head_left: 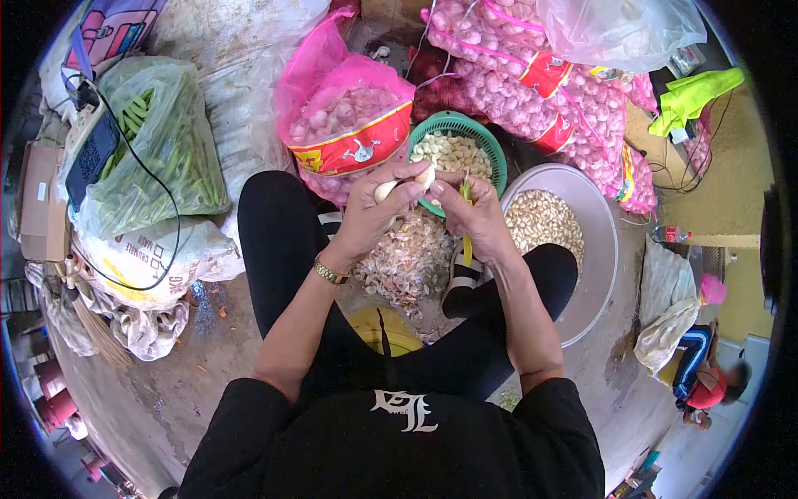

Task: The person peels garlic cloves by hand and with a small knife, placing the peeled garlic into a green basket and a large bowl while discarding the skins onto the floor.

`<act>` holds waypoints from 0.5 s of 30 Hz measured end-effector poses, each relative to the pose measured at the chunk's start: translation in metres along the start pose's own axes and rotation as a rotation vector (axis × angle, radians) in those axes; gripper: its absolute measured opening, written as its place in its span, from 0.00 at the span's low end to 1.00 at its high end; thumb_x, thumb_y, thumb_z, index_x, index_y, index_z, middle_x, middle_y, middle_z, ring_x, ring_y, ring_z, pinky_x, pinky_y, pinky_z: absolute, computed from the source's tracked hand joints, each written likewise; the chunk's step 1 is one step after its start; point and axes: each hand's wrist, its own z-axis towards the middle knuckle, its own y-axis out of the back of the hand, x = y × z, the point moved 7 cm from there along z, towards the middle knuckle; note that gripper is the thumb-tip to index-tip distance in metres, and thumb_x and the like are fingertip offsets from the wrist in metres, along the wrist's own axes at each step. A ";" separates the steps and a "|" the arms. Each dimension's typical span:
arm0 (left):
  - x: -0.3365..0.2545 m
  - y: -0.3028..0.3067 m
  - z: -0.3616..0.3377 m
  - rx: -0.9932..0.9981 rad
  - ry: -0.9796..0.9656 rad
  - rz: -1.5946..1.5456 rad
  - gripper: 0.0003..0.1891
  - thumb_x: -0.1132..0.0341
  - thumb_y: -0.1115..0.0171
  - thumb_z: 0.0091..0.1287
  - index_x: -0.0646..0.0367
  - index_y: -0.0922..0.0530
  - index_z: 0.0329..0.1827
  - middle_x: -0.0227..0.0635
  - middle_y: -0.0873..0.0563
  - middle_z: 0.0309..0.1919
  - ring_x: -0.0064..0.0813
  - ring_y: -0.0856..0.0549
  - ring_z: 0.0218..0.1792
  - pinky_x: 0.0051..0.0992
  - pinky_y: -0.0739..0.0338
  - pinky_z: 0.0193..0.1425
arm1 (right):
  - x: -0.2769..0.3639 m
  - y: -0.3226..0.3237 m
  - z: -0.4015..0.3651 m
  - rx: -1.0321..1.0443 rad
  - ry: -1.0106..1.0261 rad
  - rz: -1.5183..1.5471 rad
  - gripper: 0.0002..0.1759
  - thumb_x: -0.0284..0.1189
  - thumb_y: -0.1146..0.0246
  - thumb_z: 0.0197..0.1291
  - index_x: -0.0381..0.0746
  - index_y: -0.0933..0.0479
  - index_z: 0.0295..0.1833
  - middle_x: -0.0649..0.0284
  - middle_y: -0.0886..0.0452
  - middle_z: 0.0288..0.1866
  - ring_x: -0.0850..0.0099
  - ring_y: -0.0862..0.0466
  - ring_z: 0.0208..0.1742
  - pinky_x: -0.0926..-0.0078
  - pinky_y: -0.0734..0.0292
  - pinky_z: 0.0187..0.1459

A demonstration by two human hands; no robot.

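Observation:
My left hand (378, 208) holds garlic cloves: one pale clove (385, 191) sits in its curled fingers, and another (426, 177) is pinched at the fingertips, where both hands meet. My right hand (478, 218) touches that second clove with its thumb and has a small yellow-green knife (466, 241) between its fingers. Just beyond the hands stands a green basket (499, 158) with peeled cloves (453, 154). Below them, a heap of garlic skins (405, 262) lies on the ground between my legs. To the right, a wide pale tub (600, 249) contains many unpeeled cloves (544, 220).
An open pink net sack of garlic (349, 125) stands ahead, with stacked garlic sacks (582, 108) at the upper right. A plastic bag of green vegetables (162, 158) rests at the left on a white sack (158, 266). Another person (706, 382) sits far right.

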 end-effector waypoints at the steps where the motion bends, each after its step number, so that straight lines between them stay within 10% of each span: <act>1: 0.001 -0.001 -0.001 0.026 0.036 0.012 0.16 0.68 0.37 0.69 0.59 0.20 0.58 0.28 0.17 0.48 0.12 0.21 0.39 0.13 0.26 0.39 | 0.000 0.001 0.000 -0.011 0.008 0.024 0.13 0.32 0.34 0.65 0.39 0.18 0.52 0.78 0.24 0.24 0.91 0.37 0.18 0.88 0.46 0.19; 15: -0.009 -0.016 0.003 0.094 -0.237 0.470 0.15 0.70 0.36 0.67 0.64 0.20 0.55 0.35 0.15 0.43 0.22 0.18 0.45 0.23 0.26 0.52 | 0.000 0.008 0.004 -0.091 0.018 -0.079 0.10 0.32 0.36 0.64 0.38 0.18 0.45 0.77 0.24 0.26 0.89 0.32 0.22 0.87 0.41 0.22</act>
